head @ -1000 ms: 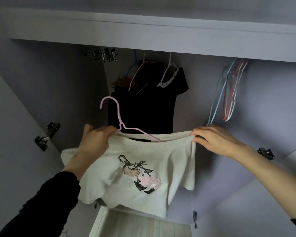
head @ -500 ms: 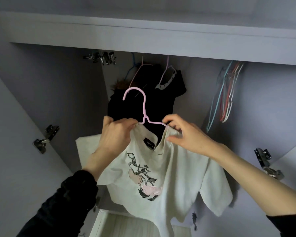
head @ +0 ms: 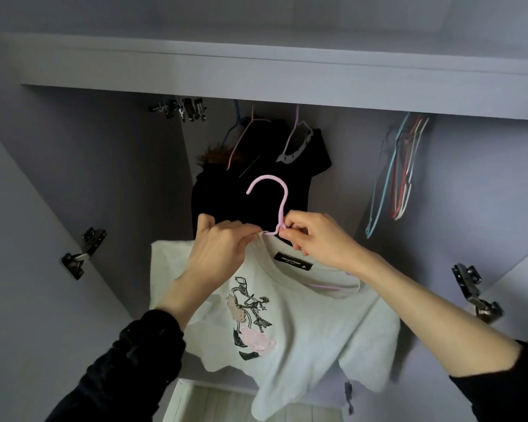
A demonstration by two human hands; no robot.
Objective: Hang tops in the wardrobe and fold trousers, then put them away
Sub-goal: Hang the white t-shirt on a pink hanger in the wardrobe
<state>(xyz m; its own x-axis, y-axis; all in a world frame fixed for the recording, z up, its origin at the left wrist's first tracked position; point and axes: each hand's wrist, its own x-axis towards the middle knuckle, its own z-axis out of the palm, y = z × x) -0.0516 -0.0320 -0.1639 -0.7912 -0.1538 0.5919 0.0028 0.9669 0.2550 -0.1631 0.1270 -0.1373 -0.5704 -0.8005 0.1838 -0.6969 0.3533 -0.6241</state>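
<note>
From the head camera I look up into the open wardrobe (head: 287,71), where the white printed T-shirt (head: 287,324) sits in front of the hanging black garments (head: 250,205), already threaded on the pink hanger (head: 279,202) whose hook stands free above the collar. My left hand (head: 223,248) pinches the collar fabric at the hanger's neck, and my right hand (head: 314,239) pinches the base of the hook, so both grips are closed on something. One pink arm of the hanger shows inside the neckline, under my right wrist. To do this well, I judge I should settle both shoulders evenly, hold the hanger level by its neck, then lift the hook to the rail, which is hidden behind the top panel, between the black garments and the empty hangers (head: 400,172) on the right.
</note>
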